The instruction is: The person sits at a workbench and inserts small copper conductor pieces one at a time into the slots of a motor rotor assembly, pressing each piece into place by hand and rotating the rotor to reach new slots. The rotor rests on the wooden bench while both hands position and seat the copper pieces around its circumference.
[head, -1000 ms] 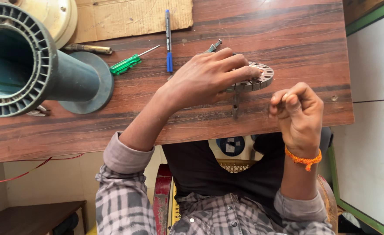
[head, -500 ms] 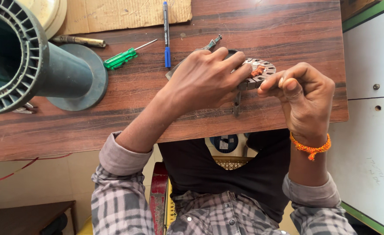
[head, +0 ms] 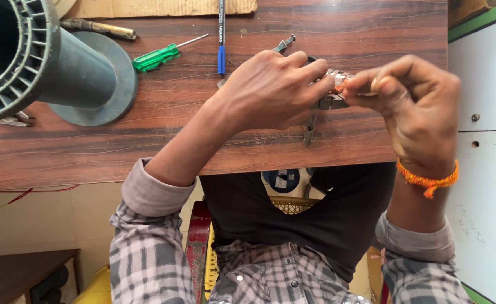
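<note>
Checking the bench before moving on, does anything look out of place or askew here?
Nothing looks spilled or broken. The green screwdriver, blue pen and a brass-coloured tool lie loose at different angles on the wooden table.

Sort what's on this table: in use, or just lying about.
In use:
left hand
right hand
small metal part, pinched between both hands

Lying about:
green screwdriver
blue pen
grey ribbed housing
brass-handled tool
cardboard
</note>
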### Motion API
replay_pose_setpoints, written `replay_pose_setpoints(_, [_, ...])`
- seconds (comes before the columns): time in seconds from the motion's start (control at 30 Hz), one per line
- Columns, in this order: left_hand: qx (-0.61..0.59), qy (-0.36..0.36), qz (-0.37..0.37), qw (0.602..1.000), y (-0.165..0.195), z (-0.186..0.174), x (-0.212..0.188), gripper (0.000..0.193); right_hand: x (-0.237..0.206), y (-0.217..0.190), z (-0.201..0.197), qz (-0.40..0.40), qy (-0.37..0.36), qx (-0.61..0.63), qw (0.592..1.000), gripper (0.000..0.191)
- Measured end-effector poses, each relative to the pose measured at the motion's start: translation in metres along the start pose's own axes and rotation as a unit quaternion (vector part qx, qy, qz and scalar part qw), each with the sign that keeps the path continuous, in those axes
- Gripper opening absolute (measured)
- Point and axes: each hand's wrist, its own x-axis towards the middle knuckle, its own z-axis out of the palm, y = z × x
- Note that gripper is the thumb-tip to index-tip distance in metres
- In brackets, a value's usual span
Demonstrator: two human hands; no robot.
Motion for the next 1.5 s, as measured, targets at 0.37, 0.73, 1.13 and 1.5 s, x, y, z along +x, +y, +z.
replay_pose_setpoints(0.37, [-0.2, 0.108, -0.053, 0.972, -0.025, 0.002, -0.005, 0.049, 0.038, 0.03, -0.021, 0.066, -0.022, 0.123, 0.99, 0.014])
replay_pose_setpoints(0.73, [-0.653, 0.045, -0.198, 0.729, -0.018, 0.058, 0.013, 0.027, 0.062, 0.005, -0.013, 0.084, -0.072, 0.102, 0.989, 0.014])
replay_pose_setpoints(1.13, [-0.507, 0.073, 0.013, 0.859, -0.051, 0.029, 0.004, 0.017, -0.041, 0.014, 0.055, -0.028, 0.042, 0.005, 0.999, 0.031])
replay_pose_setpoints(1.5, [-0.48, 0.068, 0.012, 0.874, -0.051, 0.025, 0.004, 0.018, -0.066, 0.072, 0.067, -0.015, 0.143, 0.26, 0.955, 0.023])
